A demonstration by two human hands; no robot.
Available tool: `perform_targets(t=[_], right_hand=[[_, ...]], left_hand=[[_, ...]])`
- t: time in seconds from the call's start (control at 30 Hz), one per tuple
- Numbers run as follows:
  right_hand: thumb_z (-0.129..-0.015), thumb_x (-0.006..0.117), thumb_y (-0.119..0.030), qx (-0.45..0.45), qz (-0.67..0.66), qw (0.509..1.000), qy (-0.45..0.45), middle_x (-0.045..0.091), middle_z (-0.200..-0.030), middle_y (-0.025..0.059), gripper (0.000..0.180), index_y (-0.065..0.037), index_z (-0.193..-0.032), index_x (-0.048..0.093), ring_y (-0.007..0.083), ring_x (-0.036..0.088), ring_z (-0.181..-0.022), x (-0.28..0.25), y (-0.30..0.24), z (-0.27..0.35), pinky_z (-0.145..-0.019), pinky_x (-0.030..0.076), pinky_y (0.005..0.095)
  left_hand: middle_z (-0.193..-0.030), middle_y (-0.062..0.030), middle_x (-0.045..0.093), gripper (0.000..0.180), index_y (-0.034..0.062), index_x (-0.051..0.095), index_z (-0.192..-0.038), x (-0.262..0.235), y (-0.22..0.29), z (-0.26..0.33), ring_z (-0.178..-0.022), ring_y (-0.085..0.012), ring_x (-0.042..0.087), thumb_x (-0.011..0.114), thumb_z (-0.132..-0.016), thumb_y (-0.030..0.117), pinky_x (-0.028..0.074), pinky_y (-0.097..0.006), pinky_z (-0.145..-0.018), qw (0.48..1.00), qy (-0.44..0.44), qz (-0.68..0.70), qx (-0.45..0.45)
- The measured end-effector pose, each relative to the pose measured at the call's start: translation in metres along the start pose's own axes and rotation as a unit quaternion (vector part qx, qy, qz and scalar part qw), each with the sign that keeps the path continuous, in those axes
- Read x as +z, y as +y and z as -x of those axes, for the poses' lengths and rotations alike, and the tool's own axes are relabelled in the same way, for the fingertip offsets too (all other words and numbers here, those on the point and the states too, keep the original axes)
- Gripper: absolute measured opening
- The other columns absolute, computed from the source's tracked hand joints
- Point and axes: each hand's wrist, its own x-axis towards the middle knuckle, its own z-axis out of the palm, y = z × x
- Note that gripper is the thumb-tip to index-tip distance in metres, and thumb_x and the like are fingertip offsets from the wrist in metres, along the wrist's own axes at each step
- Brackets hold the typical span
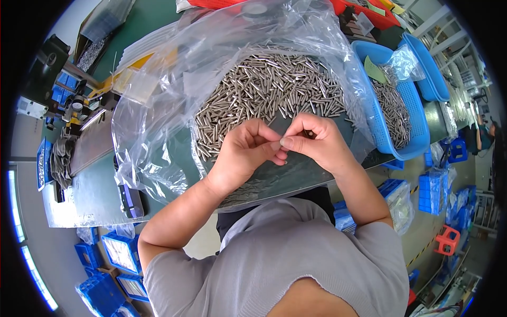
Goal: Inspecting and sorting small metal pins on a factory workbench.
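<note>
My left hand [252, 148] and my right hand [312, 140] meet fingertip to fingertip above the near edge of the table. Both are closed in a pinch, thumbs against forefingers. Whatever lies between the fingertips is too small and covered to make out. Just beyond my hands spreads a large heap of short metal pins [274, 84], silvery and slim. It rests on a clear plastic sheet [153, 132] that is crumpled up around its left, far and right sides.
A blue basket [417, 121] holding more metal pins and a green slip [374, 70] stands at the right. Behind it is a second blue basket [434, 79]. A red bin [377, 16] sits at the far right. A dark device [130, 201] lies by the table's left front edge.
</note>
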Motion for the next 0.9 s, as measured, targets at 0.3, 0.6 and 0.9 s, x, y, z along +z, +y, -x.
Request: perform_targets(t=[0.3,0.6,0.9], right_hand=[[-0.083,0.065,-0.01,0.023,0.059,0.996,0.064,0.057,-0.074,-0.0007,0.009,-0.002,-0.082,0.06,0.0052,0.05,-0.062,-0.01,-0.005,0.009,-0.056,0.04,0.0194],[-0.085,0.059,-0.01,0.069,0.025,0.997,0.039,0.052,-0.072,-0.0043,0.011,-0.002,-0.092,0.06,0.0023,0.045,-0.064,-0.037,-0.007,0.001,-0.054,0.036,0.0188],[-0.079,0.066,-0.008,-0.034,0.295,0.953,0.066,0.053,-0.069,-0.0001,0.01,-0.002,-0.081,0.059,0.0072,0.046,-0.059,-0.031,-0.01,-0.003,-0.053,0.037,0.0236]], left_hand=[[-0.087,-0.0142,0.063,0.005,-0.0052,0.052,-0.09,0.0,0.004,-0.001,-0.077,-0.0181,0.064,0.055,-0.088,-0.002,0.055,-0.029,-0.07,1.0,-0.004,-0.002,-0.014],[-0.09,-0.0178,0.064,0.005,-0.0029,0.054,-0.091,-0.003,0.002,-0.001,-0.074,-0.021,0.065,0.053,-0.086,-0.003,0.055,-0.032,-0.07,0.999,0.027,0.017,0.01],[-0.09,-0.0176,0.064,0.005,-0.0031,0.053,-0.092,-0.005,0.006,-0.003,-0.076,-0.0199,0.064,0.052,-0.087,-0.002,0.055,-0.032,-0.07,0.999,0.036,0.025,0.014]])
